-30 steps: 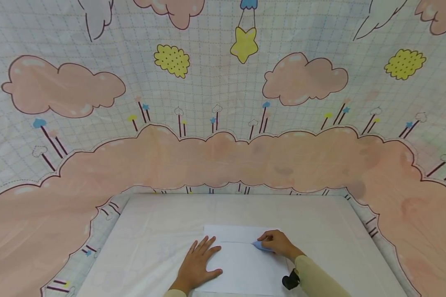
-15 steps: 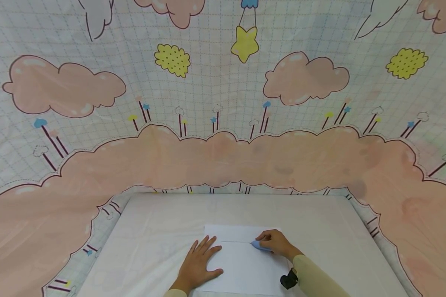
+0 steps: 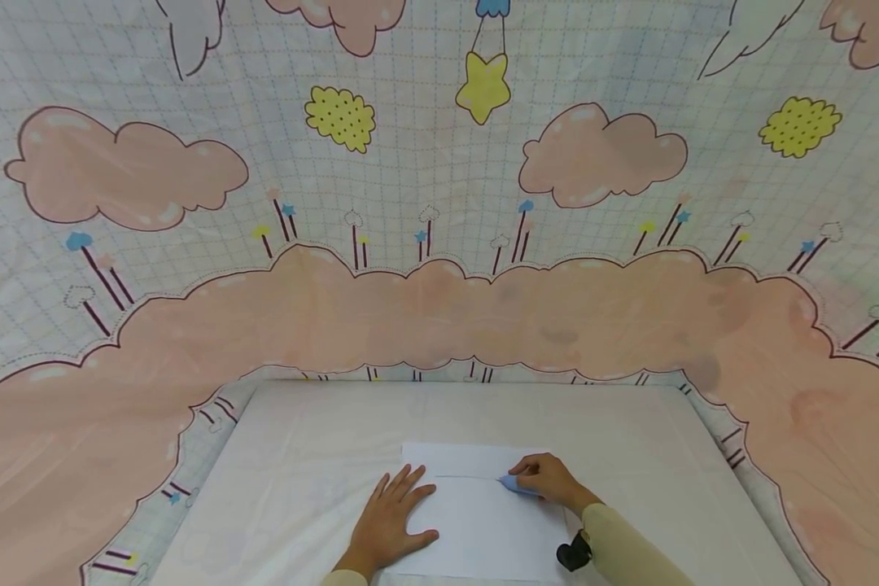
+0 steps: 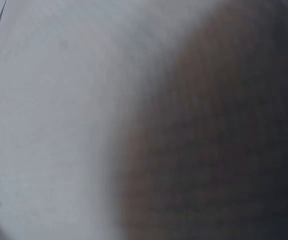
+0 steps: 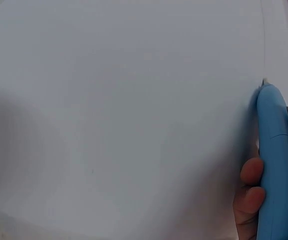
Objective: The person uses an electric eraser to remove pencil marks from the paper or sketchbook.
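Note:
A white sheet of paper (image 3: 491,529) lies on the table, with a thin straight line (image 3: 465,477) running across its upper part. My left hand (image 3: 391,521) rests flat on the paper's left side, fingers spread; it is a dark blur in the left wrist view. My right hand (image 3: 549,478) grips a thick, blue, pen-shaped tool (image 5: 278,165) near the paper's right side. The tool's small pointed tip (image 5: 265,81) meets the line on the paper. Fingertips (image 5: 252,171) press against the tool's body in the right wrist view. Its rear end is out of that frame.
A white-covered table (image 3: 322,423) extends around the paper. Behind and beside it hangs a patterned cloth (image 3: 439,317) with pink clouds and a yellow star. A black heart-shaped thing (image 3: 574,552) hangs at my right wrist.
My right hand with the blue tool shifts slightly left along the line, then back right to about where it started. My left hand and the paper stay put.

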Available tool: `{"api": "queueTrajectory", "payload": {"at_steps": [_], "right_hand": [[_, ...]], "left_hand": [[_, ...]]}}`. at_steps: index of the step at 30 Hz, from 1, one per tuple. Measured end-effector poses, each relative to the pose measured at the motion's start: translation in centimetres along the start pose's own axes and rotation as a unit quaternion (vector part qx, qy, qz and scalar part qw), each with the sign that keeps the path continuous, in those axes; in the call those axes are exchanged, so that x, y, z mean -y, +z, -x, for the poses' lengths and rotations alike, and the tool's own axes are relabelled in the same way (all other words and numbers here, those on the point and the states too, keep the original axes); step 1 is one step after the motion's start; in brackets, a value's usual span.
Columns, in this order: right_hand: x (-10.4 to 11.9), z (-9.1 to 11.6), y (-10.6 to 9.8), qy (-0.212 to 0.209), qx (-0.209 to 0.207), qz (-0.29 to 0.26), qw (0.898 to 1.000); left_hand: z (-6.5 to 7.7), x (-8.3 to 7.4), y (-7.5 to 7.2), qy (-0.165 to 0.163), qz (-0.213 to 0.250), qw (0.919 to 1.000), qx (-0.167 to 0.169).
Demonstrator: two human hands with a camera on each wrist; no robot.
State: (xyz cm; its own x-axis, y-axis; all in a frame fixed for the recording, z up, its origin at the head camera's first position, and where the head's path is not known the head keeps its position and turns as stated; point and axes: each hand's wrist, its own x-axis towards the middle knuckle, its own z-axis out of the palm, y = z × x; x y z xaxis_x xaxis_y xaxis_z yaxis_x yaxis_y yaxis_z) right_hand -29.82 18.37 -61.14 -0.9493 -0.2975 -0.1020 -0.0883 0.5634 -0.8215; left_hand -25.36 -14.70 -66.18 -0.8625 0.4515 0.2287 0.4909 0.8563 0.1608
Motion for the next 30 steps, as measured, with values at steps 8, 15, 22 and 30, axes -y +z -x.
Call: {"api": "queueTrajectory", "payload": {"at_steps": [8, 15, 22, 30], "right_hand": [[0.22, -0.33, 0.57, -0.001, 0.006, -0.003, 1.000], [0.05, -0.17, 0.03, -0.007, 0.001, 0.007, 1.000], [-0.33, -0.07, -0.19, 0.003, -0.002, 0.010, 1.000], [0.09, -0.20, 0.04, -0.008, 0.011, -0.004, 1.000]], "left_hand": [[0.18, -0.01, 0.12, 0.005, 0.001, 1.0000, -0.003], [-0.06, 0.23, 0.29, -0.008, -0.005, 0.9998, 0.018], [0.03, 0.15, 0.14, -0.003, -0.003, 1.0000, -0.001], [0.04, 0.07, -0.11, -0.004, 0.006, 0.9999, 0.007]]}}
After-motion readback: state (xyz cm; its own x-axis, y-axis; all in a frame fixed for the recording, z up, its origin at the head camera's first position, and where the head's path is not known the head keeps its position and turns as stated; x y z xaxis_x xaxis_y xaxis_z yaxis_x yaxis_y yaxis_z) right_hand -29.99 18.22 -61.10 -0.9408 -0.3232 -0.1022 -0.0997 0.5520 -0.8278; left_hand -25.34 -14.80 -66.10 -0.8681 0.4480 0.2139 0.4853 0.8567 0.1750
